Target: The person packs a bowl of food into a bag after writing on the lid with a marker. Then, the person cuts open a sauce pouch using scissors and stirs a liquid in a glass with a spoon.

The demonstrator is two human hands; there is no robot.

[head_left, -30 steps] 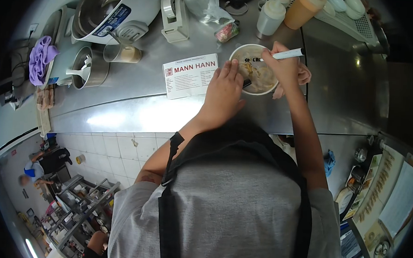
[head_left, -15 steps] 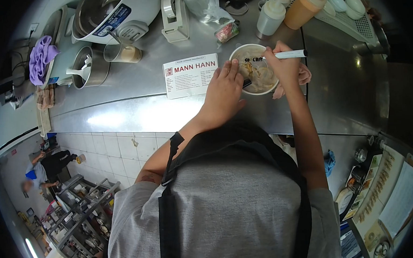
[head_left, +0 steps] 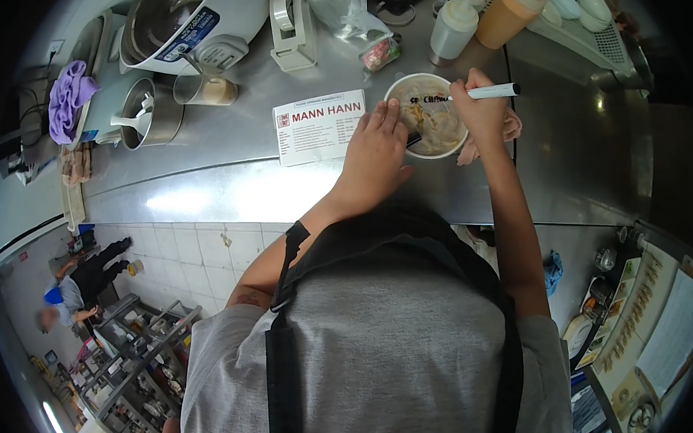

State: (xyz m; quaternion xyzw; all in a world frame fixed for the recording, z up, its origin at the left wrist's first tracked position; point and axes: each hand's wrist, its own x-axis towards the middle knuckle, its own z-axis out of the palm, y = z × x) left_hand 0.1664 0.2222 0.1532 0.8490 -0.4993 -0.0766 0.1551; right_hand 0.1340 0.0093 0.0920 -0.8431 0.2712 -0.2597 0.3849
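A round bowl (head_left: 435, 145) with a clear lid stands on the steel counter, and pale and yellowish food shows through. Black handwritten letters (head_left: 423, 100) run across the upper part of the lid. My right hand (head_left: 481, 106) grips a white marker (head_left: 494, 91), its writing end over the lid at the right of the letters. My left hand (head_left: 378, 144) lies flat with fingers stretched out, fingertips at the bowl's left rim. Beside it is a small dark piece (head_left: 414, 138) that I cannot make out. A pink cloth (head_left: 512, 125) lies partly hidden behind my right hand.
A printed card (head_left: 320, 129) reading MANN HANN lies left of the bowl. Behind are a tape dispenser (head_left: 293, 29), plastic bag (head_left: 341, 12) and squeeze bottles (head_left: 454, 32). A large cooker (head_left: 192, 20) and metal container (head_left: 164, 117) stand left. Another person (head_left: 84, 285) is far off.
My right hand has shifted slightly right with the marker, and more letters show on the lid. My left hand stays put. The distant person's legs have changed position.
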